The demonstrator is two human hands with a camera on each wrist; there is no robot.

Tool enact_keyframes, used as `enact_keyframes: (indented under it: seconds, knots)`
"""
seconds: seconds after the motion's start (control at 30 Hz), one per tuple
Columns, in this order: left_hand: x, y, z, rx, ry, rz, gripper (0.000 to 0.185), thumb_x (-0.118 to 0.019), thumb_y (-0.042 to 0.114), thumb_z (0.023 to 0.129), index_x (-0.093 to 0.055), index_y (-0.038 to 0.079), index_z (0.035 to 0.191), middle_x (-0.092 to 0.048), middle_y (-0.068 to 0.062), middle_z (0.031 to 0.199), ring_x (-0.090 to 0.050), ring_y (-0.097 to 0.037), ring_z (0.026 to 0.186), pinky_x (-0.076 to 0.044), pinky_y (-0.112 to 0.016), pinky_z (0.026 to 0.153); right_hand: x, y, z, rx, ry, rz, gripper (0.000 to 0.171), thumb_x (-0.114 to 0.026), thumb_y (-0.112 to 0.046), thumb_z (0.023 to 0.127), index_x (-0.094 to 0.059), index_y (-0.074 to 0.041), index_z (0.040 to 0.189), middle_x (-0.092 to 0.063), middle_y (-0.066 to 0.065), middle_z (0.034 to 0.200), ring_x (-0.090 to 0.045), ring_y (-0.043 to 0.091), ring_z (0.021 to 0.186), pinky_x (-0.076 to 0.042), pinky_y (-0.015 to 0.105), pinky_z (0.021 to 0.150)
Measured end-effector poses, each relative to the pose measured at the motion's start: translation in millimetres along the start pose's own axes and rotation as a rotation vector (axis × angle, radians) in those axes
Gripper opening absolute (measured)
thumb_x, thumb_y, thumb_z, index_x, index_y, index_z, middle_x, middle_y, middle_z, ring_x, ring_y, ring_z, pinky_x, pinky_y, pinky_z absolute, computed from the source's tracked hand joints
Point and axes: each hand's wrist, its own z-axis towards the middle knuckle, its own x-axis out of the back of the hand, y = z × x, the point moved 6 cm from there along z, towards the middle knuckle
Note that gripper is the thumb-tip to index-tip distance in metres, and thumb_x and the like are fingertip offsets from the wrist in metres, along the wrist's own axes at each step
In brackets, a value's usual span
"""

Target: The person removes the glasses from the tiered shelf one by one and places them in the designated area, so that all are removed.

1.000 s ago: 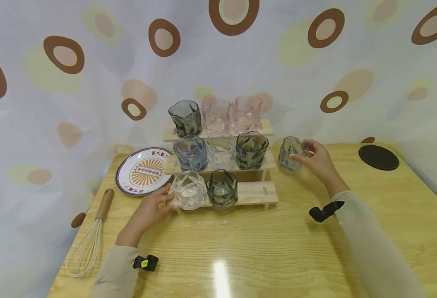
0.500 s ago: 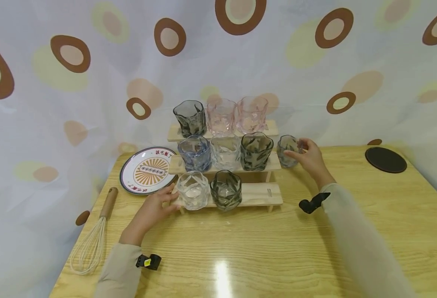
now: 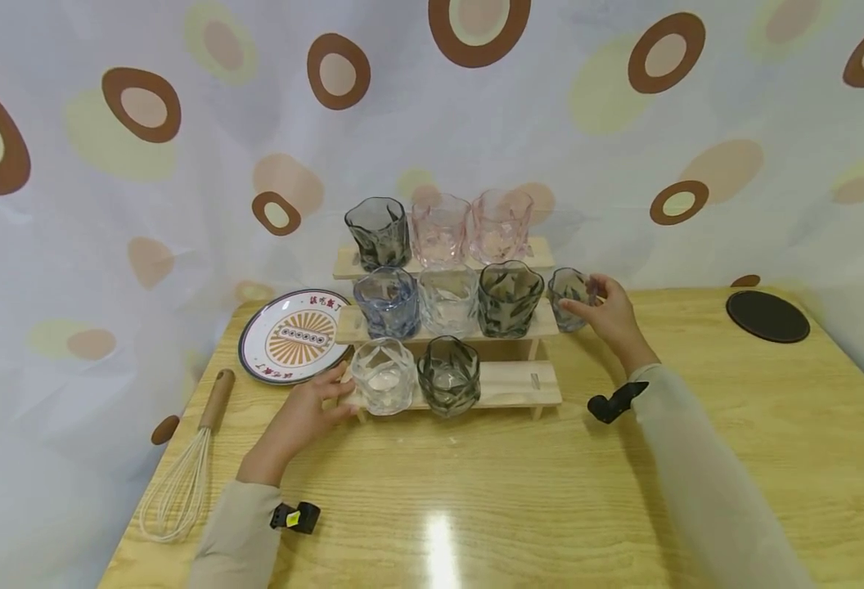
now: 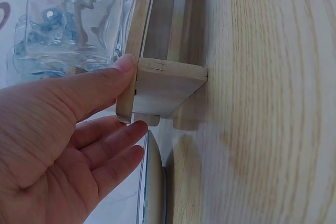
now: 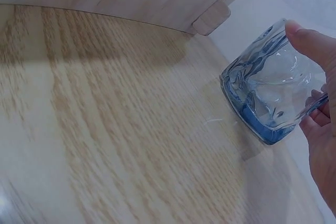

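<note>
A three-tier wooden rack [image 3: 509,383] stands on the table and holds several twisted glasses: grey, pink, blue and clear. My left hand [image 3: 312,405] lies at the rack's left end with straight fingers. In the left wrist view its thumb [image 4: 113,77] presses the rack's end piece [image 4: 163,85], just under a clear glass [image 4: 79,22]. My right hand [image 3: 603,311] grips a blue-tinted glass [image 3: 568,296] just right of the middle tier. In the right wrist view this glass [image 5: 265,90] is held low over the table, between the thumb [image 5: 310,40] and the curled fingers.
A patterned plate [image 3: 292,335] lies left of the rack, with a wooden-handled whisk [image 3: 182,474] in front of it. A black round mat [image 3: 767,316] sits at the back right. A spotted curtain closes off the back and left. Bare tabletop [image 3: 476,491] lies in front.
My right hand has carried the blue-tinted glass a little to the left, closer to the rack's right end. The left hand has stayed at the rack's left end.
</note>
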Motion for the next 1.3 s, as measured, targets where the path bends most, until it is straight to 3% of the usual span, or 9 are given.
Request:
enact_keyframes:
  seconds: [0.3, 0.47, 0.6, 0.87, 1.1, 1.3]
  knots:
    - [0.1, 1.7, 0.5, 0.012, 0.0, 0.012, 0.044, -0.07, 0.013, 0.085, -0.059, -0.002, 0.125, -0.038, -0.022, 0.144, -0.037, -0.041, 0.131, -0.035, -0.051, 0.105, 1, 0, 0, 0.0, -0.002, -0.01, 0.099, -0.071, -0.049, 0.08, -0.019, -0.001, 0.149, -0.027, 0.021, 0.148, -0.028, 0.038, 0.135, -0.031, 0.051, 0.108]
    - [-1.6, 2.5, 0.6, 0.011, -0.003, 0.012, 0.045, -0.07, 0.014, 0.086, -0.059, -0.002, 0.126, -0.038, -0.022, 0.145, -0.037, -0.041, 0.13, -0.035, -0.051, 0.105, 4, 1, -6, -0.009, -0.008, -0.005, 0.104, -0.07, -0.047, 0.082, -0.007, -0.004, 0.152, -0.021, 0.022, 0.151, -0.025, 0.039, 0.137, -0.028, 0.051, 0.11]
    - [-1.0, 3.1, 0.5, 0.012, -0.003, 0.011, 0.045, -0.07, 0.014, 0.085, -0.058, -0.001, 0.126, -0.038, -0.022, 0.145, -0.037, -0.041, 0.131, -0.035, -0.051, 0.105, 13, -5, -11, 0.033, 0.007, 0.005, 0.103, -0.07, -0.042, 0.084, -0.004, -0.002, 0.152, -0.022, 0.022, 0.15, -0.024, 0.039, 0.137, -0.025, 0.05, 0.112]
    - [2.2, 3.5, -0.6, -0.005, 0.004, 0.028, 0.044, -0.07, 0.014, 0.085, -0.059, -0.002, 0.125, -0.038, -0.023, 0.144, -0.037, -0.041, 0.131, -0.035, -0.051, 0.105, 32, -40, -20, 0.163, 0.036, -0.01, 0.094, -0.072, -0.027, 0.086, -0.009, 0.003, 0.15, -0.024, 0.025, 0.147, -0.024, 0.038, 0.136, -0.023, 0.045, 0.114]
    - [2.2, 1.3, -1.3, 0.01, -0.012, 0.012, 0.045, -0.07, 0.014, 0.086, -0.058, -0.002, 0.126, -0.036, -0.022, 0.146, -0.035, -0.04, 0.132, -0.035, -0.051, 0.105, 36, -75, -34, 0.238, -0.024, -0.005, 0.09, -0.071, -0.019, 0.086, -0.012, -0.004, 0.152, -0.027, 0.017, 0.148, -0.026, 0.03, 0.138, -0.027, 0.03, 0.113]
    - [0.6, 1.1, 0.2, 0.007, -0.01, 0.006, 0.045, -0.07, 0.015, 0.086, -0.058, -0.002, 0.126, -0.036, -0.021, 0.146, -0.036, -0.04, 0.131, -0.036, -0.051, 0.105, 31, -108, -52, 0.364, -0.086, 0.094, 0.084, -0.07, -0.002, 0.085, -0.018, -0.006, 0.151, -0.029, 0.017, 0.145, -0.028, 0.027, 0.136, -0.031, 0.02, 0.108]
